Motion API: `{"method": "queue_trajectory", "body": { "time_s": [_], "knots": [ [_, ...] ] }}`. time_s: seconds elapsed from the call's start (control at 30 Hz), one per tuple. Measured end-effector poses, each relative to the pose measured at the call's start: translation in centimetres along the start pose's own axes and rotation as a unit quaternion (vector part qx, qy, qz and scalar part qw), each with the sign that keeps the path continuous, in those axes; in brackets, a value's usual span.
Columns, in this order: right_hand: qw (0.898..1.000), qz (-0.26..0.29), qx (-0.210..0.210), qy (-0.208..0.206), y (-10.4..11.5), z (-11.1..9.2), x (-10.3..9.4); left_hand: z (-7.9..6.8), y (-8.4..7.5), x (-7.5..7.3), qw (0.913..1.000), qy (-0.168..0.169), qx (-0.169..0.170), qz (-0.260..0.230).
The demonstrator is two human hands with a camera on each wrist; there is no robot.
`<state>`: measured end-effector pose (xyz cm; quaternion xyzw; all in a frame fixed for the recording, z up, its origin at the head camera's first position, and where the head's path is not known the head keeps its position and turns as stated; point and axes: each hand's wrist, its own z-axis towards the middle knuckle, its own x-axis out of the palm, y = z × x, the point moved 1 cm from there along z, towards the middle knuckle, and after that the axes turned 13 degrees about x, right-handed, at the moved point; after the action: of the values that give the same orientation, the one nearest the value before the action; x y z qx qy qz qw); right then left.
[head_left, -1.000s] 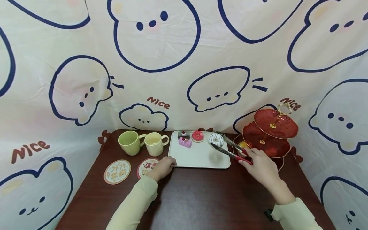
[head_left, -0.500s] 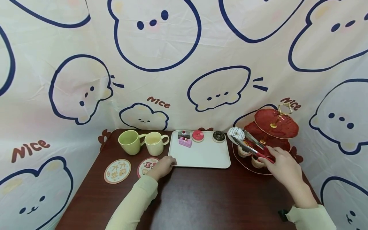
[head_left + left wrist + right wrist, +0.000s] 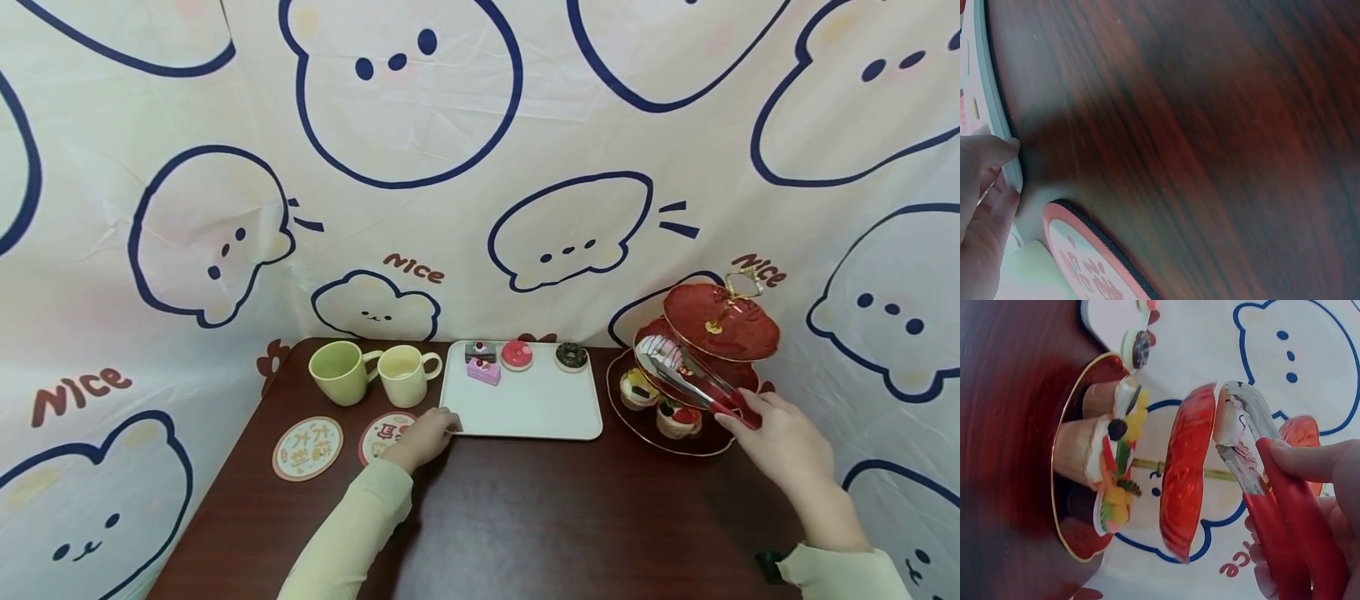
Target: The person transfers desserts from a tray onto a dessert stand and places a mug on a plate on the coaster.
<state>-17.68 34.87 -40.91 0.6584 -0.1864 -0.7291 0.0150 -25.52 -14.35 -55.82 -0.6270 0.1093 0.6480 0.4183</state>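
Observation:
My left hand (image 3: pixel 424 437) pinches the front left corner of a white tray (image 3: pixel 525 412); thumb and fingers meet at its rim in the left wrist view. In my right hand (image 3: pixel 787 446) are tongs with red handles (image 3: pixel 1291 537) and metal tips. Between those tips sits a white-iced donut with dark stripes (image 3: pixel 658 350). The tongs hold it low over the middle tier (image 3: pixel 1185 481) of a red three-tier stand with gold trim. On the tray stand a pink cake slice (image 3: pixel 483 372), a dark cake slice (image 3: pixel 480 352), a pink donut (image 3: pixel 517 355) and a black donut (image 3: pixel 572 357).
Fruit-topped cupcakes (image 3: pixel 678 419) fill the stand's bottom tier, and its top tier (image 3: pixel 701 321) overhangs the donut. A green mug (image 3: pixel 337 375) and a cream mug (image 3: pixel 405 379) stand left of the tray. Two round coasters (image 3: pixel 307 448) lie in front of them.
My right hand has carried the striped donut in the tongs from the tray rightward to the stand's middle tier. The black donut behind it came into view. My left hand stays put.

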Motion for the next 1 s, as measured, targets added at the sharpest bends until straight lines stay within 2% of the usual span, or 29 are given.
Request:
{"method": "queue_trajectory", "body": {
  "time_s": [0.3, 0.67, 1.0],
  "knots": [
    [0.999, -0.016, 0.016, 0.033, -1.3, 0.6, -0.3, -0.1, -0.2, -0.2, 0.9999, -0.006, 0.007, 0.004],
    [0.998, -0.027, 0.020, 0.047, -1.5, 1.2, -0.3, -0.1, -0.3, -0.4, 0.9996, -0.011, 0.026, 0.008],
    [0.998, -0.028, 0.023, 0.047, -1.6, 1.3, 0.0, -0.2, -0.5, -0.5, 0.9997, -0.013, 0.019, 0.002]
  ]
}}
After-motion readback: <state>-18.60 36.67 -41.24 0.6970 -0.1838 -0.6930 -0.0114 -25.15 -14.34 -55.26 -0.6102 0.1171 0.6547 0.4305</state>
